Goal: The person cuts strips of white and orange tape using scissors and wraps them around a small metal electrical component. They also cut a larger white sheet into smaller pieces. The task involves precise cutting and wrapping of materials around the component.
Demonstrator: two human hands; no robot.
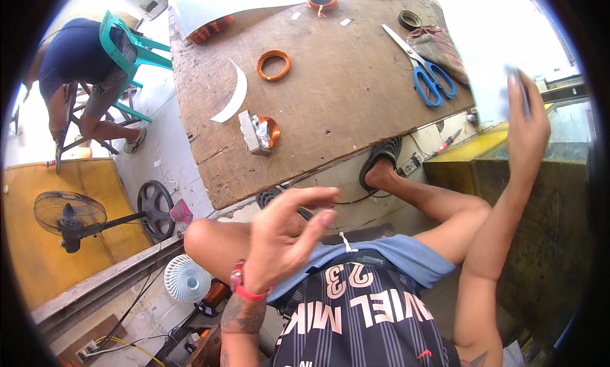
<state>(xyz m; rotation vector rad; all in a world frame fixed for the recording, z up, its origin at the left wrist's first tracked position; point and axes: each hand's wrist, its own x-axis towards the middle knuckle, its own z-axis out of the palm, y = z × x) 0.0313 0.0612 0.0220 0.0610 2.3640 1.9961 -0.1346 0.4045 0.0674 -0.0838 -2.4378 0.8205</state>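
My left hand [286, 237] is raised over my lap, empty, with fingers and thumb apart. Out to the far right, my right hand [530, 122] pinches a thin, dark flat object [525, 97], seen edge-on and blurred, so its kind is unclear. On the wooden table [330, 94], nearest my left hand, sits a small grey metal block [254, 135] with a copper coil [272, 131] against it. A ring of copper wire [274, 65] lies farther back, beside a white crescent-shaped strip [235, 94]. Blue-handled scissors [422, 68] rest at the table's right, blades partly apart.
A tape roll [409, 20] and a rumpled cloth [438, 49] lie by the scissors. At the back edge stands a copper-wound ring [322, 0]. A yellow-topped cabinet [464, 148] is on the right. To the left are fans [188, 279] and a person on a green chair [117, 43].
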